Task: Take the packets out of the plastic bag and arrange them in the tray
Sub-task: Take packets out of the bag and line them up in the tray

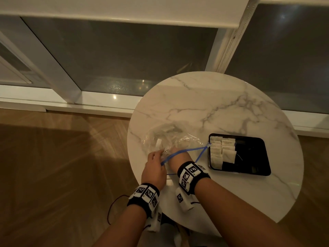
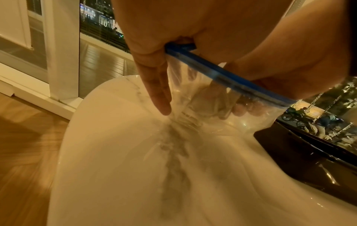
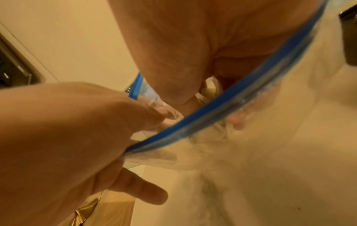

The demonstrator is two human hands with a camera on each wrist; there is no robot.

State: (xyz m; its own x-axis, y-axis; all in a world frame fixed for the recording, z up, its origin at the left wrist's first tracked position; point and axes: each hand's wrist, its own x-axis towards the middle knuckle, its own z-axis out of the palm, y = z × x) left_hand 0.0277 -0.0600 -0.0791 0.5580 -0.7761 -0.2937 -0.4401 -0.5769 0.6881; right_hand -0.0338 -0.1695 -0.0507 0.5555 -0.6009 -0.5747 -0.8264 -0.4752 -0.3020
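A clear plastic bag (image 1: 165,138) with a blue zip rim (image 1: 185,150) lies on the round marble table (image 1: 213,104). My left hand (image 1: 154,164) pinches the rim (image 2: 222,75) and holds the mouth wide. My right hand (image 1: 175,154) is inside the bag up to the wrist. Its fingers (image 2: 241,108) show through the plastic, curled round pale packets (image 3: 209,90). One more white packet (image 1: 158,142) lies deeper in the bag. To the right sits the black tray (image 1: 252,157), with several white packets (image 1: 222,150) in overlapping rows in its left part.
The right part of the tray is bare black. The table's left edge (image 1: 131,157) runs close to my left hand, with wooden floor (image 1: 62,166) below. Glass doors stand behind the table. Dark cables (image 1: 114,207) hang under my wrists.
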